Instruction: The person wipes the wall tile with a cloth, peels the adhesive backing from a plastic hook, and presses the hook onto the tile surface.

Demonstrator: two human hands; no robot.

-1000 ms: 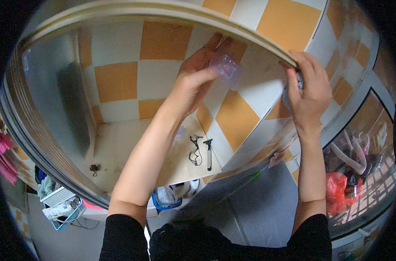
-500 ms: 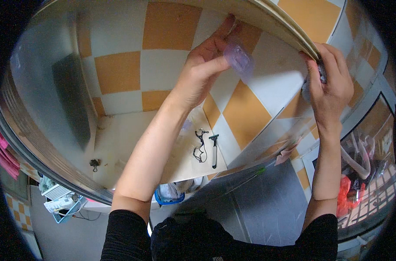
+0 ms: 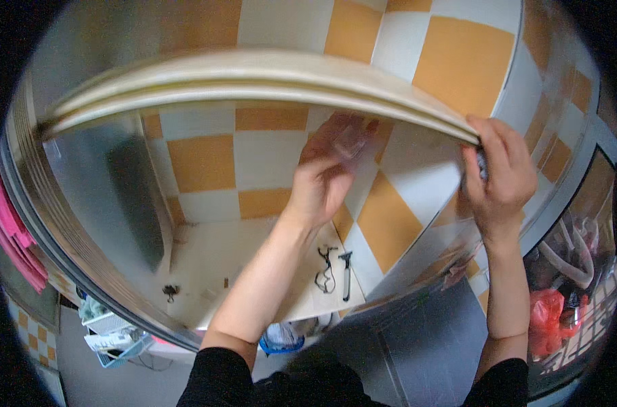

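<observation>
A pale shelf board [image 3: 254, 78] spans the upper part of the alcove, tilted down to the right. My right hand [image 3: 504, 180] closes round its right corner, thumb below and fingers above. A small greyish crumpled thing [image 3: 483, 164] shows between that thumb and palm; its kind is unclear. Under the board, my left hand [image 3: 322, 178] reaches up toward the tiled wall, holding a small translucent purplish plastic piece [image 3: 350, 144] at its fingertips. Motion blurs both that piece and the fingers.
On the lower shelf [image 3: 217, 251] lie a black binder clip [image 3: 170, 292], a thin black cord-like item [image 3: 326, 271] and a razor [image 3: 346, 275]. A blue basket [image 3: 281, 339] stands below. Bags, one red [image 3: 547, 319], hang at right. Pink cloth [image 3: 16, 237] is at far left.
The shelf board appears lower in view, showing its top and front edge. My left hand has gone further beneath it with the plastic piece. My right hand keeps its grip on the corner.
</observation>
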